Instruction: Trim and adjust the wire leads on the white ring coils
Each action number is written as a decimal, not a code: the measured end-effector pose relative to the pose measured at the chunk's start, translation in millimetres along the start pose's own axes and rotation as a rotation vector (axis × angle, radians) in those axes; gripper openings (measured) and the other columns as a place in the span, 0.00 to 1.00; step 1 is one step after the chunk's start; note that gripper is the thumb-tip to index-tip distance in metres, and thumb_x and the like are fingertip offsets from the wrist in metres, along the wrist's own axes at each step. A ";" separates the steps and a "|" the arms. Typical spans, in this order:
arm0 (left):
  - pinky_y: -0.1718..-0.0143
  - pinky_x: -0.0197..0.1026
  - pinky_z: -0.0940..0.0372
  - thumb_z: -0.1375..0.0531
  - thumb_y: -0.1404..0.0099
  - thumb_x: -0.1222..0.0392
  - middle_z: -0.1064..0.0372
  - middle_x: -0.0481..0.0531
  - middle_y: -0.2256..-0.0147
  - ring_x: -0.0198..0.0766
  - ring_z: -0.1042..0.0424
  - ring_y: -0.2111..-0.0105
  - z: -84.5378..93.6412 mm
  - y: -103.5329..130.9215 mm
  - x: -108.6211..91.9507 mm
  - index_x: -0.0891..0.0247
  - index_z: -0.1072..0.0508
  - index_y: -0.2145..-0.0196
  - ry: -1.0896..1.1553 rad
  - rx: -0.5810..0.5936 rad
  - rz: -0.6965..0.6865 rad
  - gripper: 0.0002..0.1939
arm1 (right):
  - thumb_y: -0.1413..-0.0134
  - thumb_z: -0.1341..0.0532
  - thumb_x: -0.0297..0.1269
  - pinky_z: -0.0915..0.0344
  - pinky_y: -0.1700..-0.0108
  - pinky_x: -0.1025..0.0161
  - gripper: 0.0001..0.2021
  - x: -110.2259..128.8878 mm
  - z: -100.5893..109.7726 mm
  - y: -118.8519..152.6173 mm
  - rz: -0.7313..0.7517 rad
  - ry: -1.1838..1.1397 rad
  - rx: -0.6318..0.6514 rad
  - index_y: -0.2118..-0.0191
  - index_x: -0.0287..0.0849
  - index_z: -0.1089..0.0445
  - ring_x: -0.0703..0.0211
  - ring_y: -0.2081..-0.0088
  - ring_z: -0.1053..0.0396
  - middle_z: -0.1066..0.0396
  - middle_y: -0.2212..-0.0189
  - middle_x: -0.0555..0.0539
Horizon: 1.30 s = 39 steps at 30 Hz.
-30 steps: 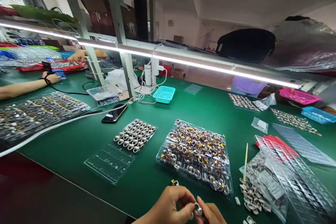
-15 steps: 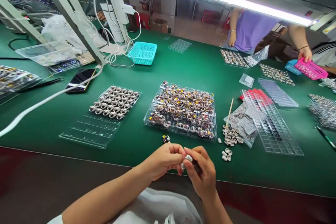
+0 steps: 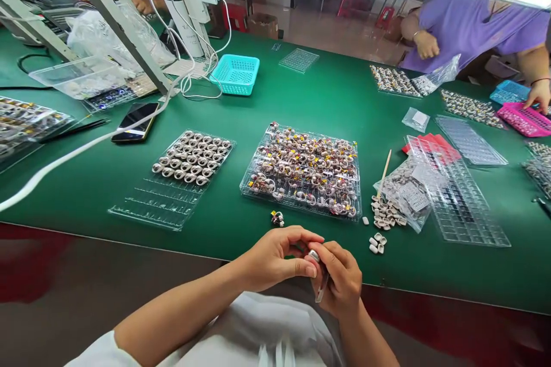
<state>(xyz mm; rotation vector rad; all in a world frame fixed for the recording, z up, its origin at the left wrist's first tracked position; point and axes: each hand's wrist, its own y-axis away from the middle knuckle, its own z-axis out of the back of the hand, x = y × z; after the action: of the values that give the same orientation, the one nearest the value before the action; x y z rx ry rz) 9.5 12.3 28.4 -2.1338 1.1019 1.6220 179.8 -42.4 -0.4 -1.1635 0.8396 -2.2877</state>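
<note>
A small white oval part (image 3: 314, 254) sits at the fingertips of my right hand (image 3: 343, 280), which is closed on it. A narrow strip (image 3: 321, 289), partly see-through, sticks down from the same hand; its kind is unclear. My left hand (image 3: 275, 259) reaches across from the left, thumb and forefinger apart around the white part. Whether its hidden fingertips touch the part does not show. Just beyond my hands lies a wired piece (image 3: 278, 218) with a yellow tab. Behind it, a clear tray (image 3: 247, 188) holds many wired ring-shaped pieces.
Left stands a clear tray (image 3: 148, 209) with rows of beige rings. To the right lie loose beige shells (image 3: 387, 213), a wooden stick (image 3: 385, 172), plastic bags and an empty clear tray (image 3: 473, 235). A turquoise basket (image 3: 236, 74), phone (image 3: 135, 122) and cable are farther back. A co-worker (image 3: 469, 28) sits opposite.
My left thumb and forefinger have spread apart from their pinch at the white part. The strip in my right hand now shows below. The view has shifted; the co-worker's pink basket is lower.
</note>
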 end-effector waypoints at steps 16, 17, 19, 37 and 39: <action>0.58 0.38 0.31 0.25 0.49 0.55 0.24 0.51 0.64 0.36 0.25 0.64 15.8 -0.5 5.3 0.66 0.25 0.50 0.211 0.082 0.065 0.30 | 0.35 0.42 0.30 0.30 0.70 0.64 0.17 0.0 -4.8 5.0 -0.090 -0.105 0.059 0.42 0.44 0.32 0.61 0.71 0.28 0.25 0.69 0.46; 0.60 0.37 0.31 0.25 0.49 0.55 0.24 0.51 0.66 0.35 0.25 0.66 18.3 -1.2 6.2 0.67 0.24 0.52 0.242 0.100 0.079 0.28 | 0.34 0.42 0.31 0.31 0.72 0.65 0.17 0.8 -3.6 4.9 -0.105 -0.102 0.072 0.42 0.45 0.31 0.62 0.72 0.29 0.25 0.70 0.46; 0.65 0.36 0.30 0.26 0.48 0.50 0.24 0.51 0.72 0.34 0.24 0.72 23.3 -3.0 11.4 0.69 0.22 0.59 0.306 0.147 0.138 0.24 | 0.34 0.42 0.33 0.33 0.74 0.67 0.18 0.2 -2.4 4.7 -0.102 -0.107 0.112 0.41 0.47 0.32 0.62 0.74 0.30 0.26 0.71 0.47; 0.57 0.42 0.30 0.38 0.33 0.59 0.21 0.55 0.65 0.42 0.23 0.62 169.1 86.0 -19.9 0.63 0.21 0.65 -1.294 -0.948 -0.435 0.07 | 0.38 0.39 0.39 0.34 0.76 0.67 0.16 -16.1 0.5 14.9 -0.300 -0.032 0.124 0.46 0.49 0.24 0.63 0.80 0.35 0.25 0.71 0.46; 0.58 0.42 0.30 0.39 0.33 0.61 0.21 0.54 0.66 0.42 0.24 0.63 189.3 91.3 -14.9 0.63 0.21 0.65 -1.572 -1.004 -0.488 0.07 | 0.38 0.39 0.36 0.36 0.78 0.66 0.15 -15.6 0.1 12.7 -0.295 -0.066 0.127 0.48 0.49 0.24 0.64 0.82 0.38 0.26 0.72 0.47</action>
<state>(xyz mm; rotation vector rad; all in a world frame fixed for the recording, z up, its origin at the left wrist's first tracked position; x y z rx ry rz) -191.0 68.9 -3.0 -0.5103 -0.7450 2.7466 189.8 -42.0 -17.8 -1.3727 0.5174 -2.4766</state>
